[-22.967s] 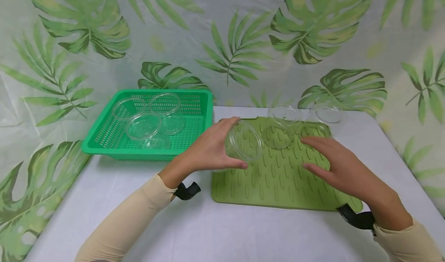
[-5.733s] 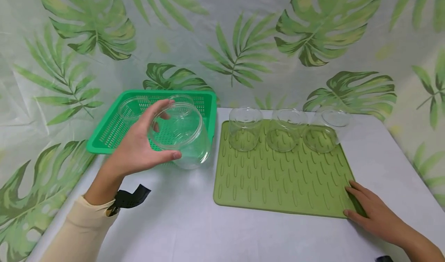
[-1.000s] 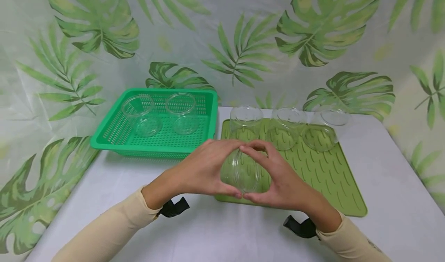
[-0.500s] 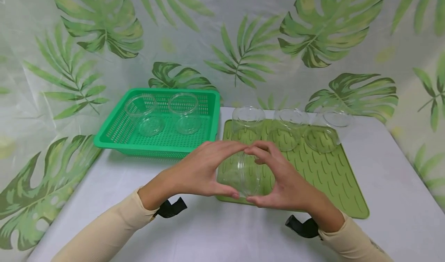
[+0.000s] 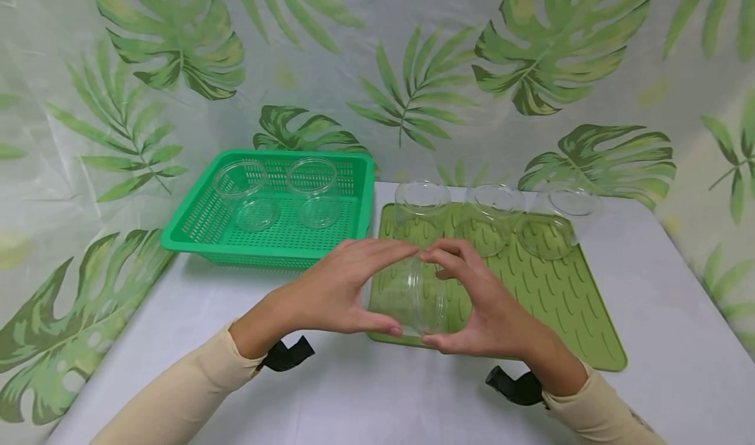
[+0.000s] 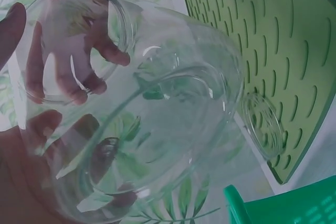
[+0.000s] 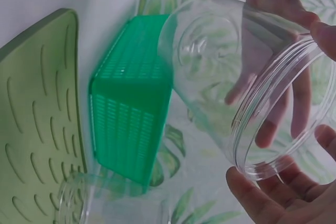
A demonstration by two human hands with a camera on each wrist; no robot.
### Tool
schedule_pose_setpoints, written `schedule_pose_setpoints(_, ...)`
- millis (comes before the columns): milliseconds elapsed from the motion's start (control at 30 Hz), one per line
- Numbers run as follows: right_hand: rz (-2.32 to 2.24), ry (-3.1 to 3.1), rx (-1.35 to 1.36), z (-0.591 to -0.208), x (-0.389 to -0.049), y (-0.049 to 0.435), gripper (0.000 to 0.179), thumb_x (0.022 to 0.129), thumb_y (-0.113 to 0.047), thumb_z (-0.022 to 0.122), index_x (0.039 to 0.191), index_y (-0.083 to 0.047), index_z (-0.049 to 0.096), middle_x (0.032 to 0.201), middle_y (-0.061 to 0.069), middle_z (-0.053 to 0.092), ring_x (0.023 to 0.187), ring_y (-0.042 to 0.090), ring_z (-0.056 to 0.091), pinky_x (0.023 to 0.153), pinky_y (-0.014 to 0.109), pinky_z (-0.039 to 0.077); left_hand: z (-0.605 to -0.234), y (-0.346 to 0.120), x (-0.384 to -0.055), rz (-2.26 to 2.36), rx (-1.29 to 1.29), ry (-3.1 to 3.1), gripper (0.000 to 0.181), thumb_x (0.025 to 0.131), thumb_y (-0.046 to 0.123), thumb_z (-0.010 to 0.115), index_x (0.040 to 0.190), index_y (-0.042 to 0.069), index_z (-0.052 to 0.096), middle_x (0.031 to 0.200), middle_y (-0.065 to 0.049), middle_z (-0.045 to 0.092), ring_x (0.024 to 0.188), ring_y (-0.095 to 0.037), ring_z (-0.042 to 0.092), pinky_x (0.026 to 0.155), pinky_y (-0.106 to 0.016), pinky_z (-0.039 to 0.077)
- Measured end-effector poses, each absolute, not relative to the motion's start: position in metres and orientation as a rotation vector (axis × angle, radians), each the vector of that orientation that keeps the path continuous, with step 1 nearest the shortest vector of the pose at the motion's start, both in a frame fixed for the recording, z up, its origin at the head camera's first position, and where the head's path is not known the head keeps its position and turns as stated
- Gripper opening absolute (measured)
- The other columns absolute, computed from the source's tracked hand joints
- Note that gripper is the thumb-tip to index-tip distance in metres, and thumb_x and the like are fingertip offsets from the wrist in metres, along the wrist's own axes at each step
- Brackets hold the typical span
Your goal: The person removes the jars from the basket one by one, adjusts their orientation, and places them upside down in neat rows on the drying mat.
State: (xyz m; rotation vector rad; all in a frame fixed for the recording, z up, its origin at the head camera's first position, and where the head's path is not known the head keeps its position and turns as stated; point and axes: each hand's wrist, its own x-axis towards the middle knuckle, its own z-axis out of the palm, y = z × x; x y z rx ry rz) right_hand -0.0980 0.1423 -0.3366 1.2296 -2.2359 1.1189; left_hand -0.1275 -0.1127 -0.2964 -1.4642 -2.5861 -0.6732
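A clear wide-mouthed jar (image 5: 394,297) lies sideways in the air over the green mat (image 5: 566,320), its mouth facing right. My left hand (image 5: 336,291) grips the jar's body from the left, thumb below and fingers above. At the ringed rim, my right hand (image 5: 483,301) holds the mouth with bent fingers on top and the thumb underneath. The right wrist view shows the rim (image 7: 247,129) between the right hand's fingers, with the left hand seen through the clear wall. In the left wrist view the jar's round base (image 6: 157,135) faces the camera.
Along the mat's back edge stand three clear jars, the left one (image 5: 421,199), the middle one (image 5: 492,219) and the right one (image 5: 548,238). Two more jars sit in the green basket (image 5: 265,255) at left. A leaf-print cloth (image 5: 413,78) hangs behind the table.
Since 5.7 s ago the left hand has brought the jar from the basket to the mat, and the right hand has left the mat's edge for its rim. Lately the mouth has turned slightly right.
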Motion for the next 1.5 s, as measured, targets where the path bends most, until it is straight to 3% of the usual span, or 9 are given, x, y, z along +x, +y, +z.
schedule_pose_setpoints(233, 1.129, -2.182, 1.252, -0.336, -0.099, 0.145, 0.087, 0.071, -0.036, 0.088, 0.139, 0.0, 0.048, 0.135, 0.016, 0.045, 0.124, 0.02, 0.047, 0.091, 0.034, 0.057, -0.298, -0.118, -0.128, -0.791, -1.474, -2.571, 0.093, 0.074, 0.051, 0.083, 0.15, 0.015, 0.044, 0.15, 0.002, 0.051, 0.14, -0.019, 0.047, 0.111, -0.05, 0.041)
schedule_pose_setpoints(700, 1.218, -2.168, 1.238, -0.336, -0.102, 0.152, 0.093, 0.059, -0.02, 0.093, 0.137, 0.004, 0.048, 0.134, 0.017, 0.045, 0.127, 0.017, 0.047, 0.092, 0.034, 0.058, -0.307, -0.134, -0.127, -0.991, -1.362, -2.63, 0.093, 0.073, 0.041, 0.087, 0.151, 0.018, 0.041, 0.153, -0.002, 0.046, 0.143, -0.022, 0.041, 0.114, -0.05, 0.039)
schedule_pose_setpoints(900, 1.263, -2.152, 1.234, -0.336, -0.103, 0.157, 0.092, 0.063, -0.021, 0.093, 0.138, 0.005, 0.046, 0.135, 0.02, 0.045, 0.13, 0.017, 0.046, 0.092, 0.034, 0.058, -0.313, -0.139, -0.128, -1.088, -1.298, -2.678, 0.104, 0.07, 0.039, 0.09, 0.154, 0.018, 0.033, 0.157, -0.003, 0.038, 0.146, -0.023, 0.037, 0.113, -0.053, 0.039)
schedule_pose_setpoints(1033, 1.3, -2.127, 1.224, -0.336, -0.103, 0.16, 0.092, 0.065, -0.023, 0.092, 0.138, 0.007, 0.045, 0.136, 0.021, 0.045, 0.132, 0.017, 0.045, 0.096, 0.026, 0.055, -0.317, -0.141, -0.128, -1.21, -1.263, -2.698, 0.109, 0.069, 0.036, 0.091, 0.156, 0.019, 0.027, 0.157, 0.0, 0.036, 0.144, -0.021, 0.038, 0.113, -0.051, 0.041)
schedule_pose_setpoints(1233, 1.328, -2.132, 1.211, -0.336, -0.102, 0.165, 0.091, 0.072, -0.031, 0.089, 0.14, 0.008, 0.043, 0.139, 0.019, 0.043, 0.133, 0.018, 0.045, 0.096, 0.026, 0.054, -0.323, -0.138, -0.128, -1.326, -1.261, -2.725, 0.117, 0.069, 0.033, 0.092, 0.156, 0.019, 0.016, 0.159, -0.001, 0.03, 0.146, -0.021, 0.034, 0.115, -0.056, 0.035)
schedule_pose_setpoints(1500, 1.351, -2.183, 1.198, -0.336, -0.101, 0.168, 0.094, 0.071, -0.025, 0.09, 0.143, 0.009, 0.039, 0.141, 0.02, 0.041, 0.135, 0.018, 0.043, 0.1, 0.025, 0.052, -0.322, -0.135, -0.127, -1.264, -1.275, -2.675, 0.111, 0.07, 0.033, 0.089, 0.154, 0.023, 0.017, 0.153, -0.001, 0.035, 0.14, -0.02, 0.04, 0.111, -0.053, 0.041)
